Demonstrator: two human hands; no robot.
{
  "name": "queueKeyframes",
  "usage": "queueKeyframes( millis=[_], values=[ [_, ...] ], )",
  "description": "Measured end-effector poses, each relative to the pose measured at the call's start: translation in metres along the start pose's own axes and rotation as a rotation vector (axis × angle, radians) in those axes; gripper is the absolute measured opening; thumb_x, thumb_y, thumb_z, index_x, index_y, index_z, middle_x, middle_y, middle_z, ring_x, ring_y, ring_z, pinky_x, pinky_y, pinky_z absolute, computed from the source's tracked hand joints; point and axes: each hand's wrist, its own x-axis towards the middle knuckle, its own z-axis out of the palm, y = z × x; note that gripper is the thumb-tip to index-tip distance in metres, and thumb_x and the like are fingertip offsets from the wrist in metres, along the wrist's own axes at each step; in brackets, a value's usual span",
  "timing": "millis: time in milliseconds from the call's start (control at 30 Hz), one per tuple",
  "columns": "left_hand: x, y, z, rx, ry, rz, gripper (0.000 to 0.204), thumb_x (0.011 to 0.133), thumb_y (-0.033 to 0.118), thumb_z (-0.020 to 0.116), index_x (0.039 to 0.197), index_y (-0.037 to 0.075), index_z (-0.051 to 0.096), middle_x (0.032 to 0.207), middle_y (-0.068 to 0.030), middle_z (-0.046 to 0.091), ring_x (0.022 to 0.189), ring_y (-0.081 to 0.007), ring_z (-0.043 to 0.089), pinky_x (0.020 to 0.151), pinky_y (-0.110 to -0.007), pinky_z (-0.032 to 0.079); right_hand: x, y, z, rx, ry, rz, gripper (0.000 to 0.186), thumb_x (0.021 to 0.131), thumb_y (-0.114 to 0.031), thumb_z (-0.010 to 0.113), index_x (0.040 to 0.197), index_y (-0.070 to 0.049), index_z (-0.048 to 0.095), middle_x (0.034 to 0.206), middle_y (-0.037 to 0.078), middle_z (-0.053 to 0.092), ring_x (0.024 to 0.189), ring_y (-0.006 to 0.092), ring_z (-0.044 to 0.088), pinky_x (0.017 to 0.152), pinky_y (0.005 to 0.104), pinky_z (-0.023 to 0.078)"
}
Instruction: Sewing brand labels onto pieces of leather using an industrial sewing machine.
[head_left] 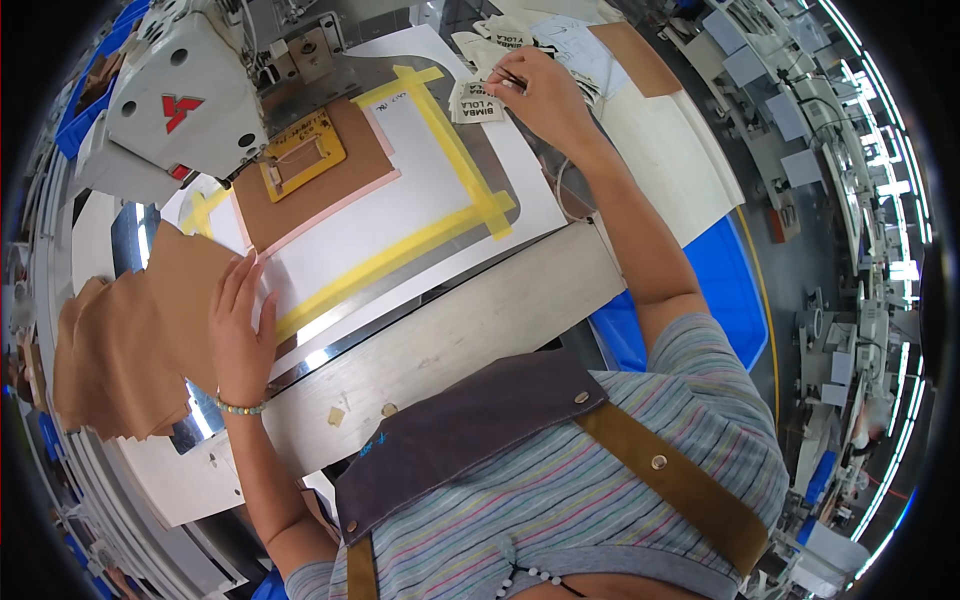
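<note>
My right hand (535, 95) grips dark tweezers (510, 76) at a scattered pile of cream printed labels (472, 102) at the back. My left hand (240, 310) lies with fingers stretched out, its tips at the lower-left corner of a brown panel (330, 210) with pink edging. The panel sits on a white template (360, 275) bordered with yellow tape (455, 150). A yellow plate with a slot (305, 180) rests on the panel, partly under the head of a white sewing machine (165, 95).
Stacked brown pieces (120, 355) lie left of my left hand. A blue bin (725, 300) stands below the table's right side; another (80, 125) is at the back left. A brown sheet (640, 60) and pale papers (670, 165) lie at the right. Machinery lines the aisle beyond.
</note>
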Motion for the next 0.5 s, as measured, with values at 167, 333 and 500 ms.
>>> queueKeyframes(
  millis=[167,333,500],
  values=[
    [0.022,0.014,-0.022,-0.074,-0.027,0.032,0.037,0.093,0.010,0.075,0.129,0.003,0.069,0.133,-0.0125,0.070,0.129,-0.0378,0.062,0.106,-0.046,0.053,0.025,-0.064,0.003,0.439,-0.372,0.131,0.023,0.094,-0.024,0.077,0.104,-0.004,0.078,0.091,0.007,0.077,0.080,0.0156,0.067,0.073,0.0307,0.052],
    [0.045,0.014,-0.005,-0.095,-0.046,0.122,0.040,0.091,0.005,0.075,0.130,0.002,0.068,0.135,-0.0133,0.069,0.131,-0.0361,0.060,0.108,-0.044,0.052,0.057,-0.126,0.076,0.460,-0.479,-0.027,0.020,0.092,-0.024,0.076,0.099,-0.005,0.080,0.087,0.007,0.077,0.078,0.0175,0.069,0.073,0.0322,0.054],
    [0.061,0.011,0.009,-0.091,-0.044,0.173,0.043,0.090,0.004,0.076,0.132,0.001,0.066,0.137,-0.0130,0.067,0.132,-0.0361,0.059,0.108,-0.045,0.052,0.095,-0.130,0.151,0.336,-0.542,-0.075,0.017,0.084,-0.020,0.073,0.093,-0.007,0.079,0.088,0.010,0.078,0.082,0.0252,0.074,0.076,0.0380,0.057]
  ],
)
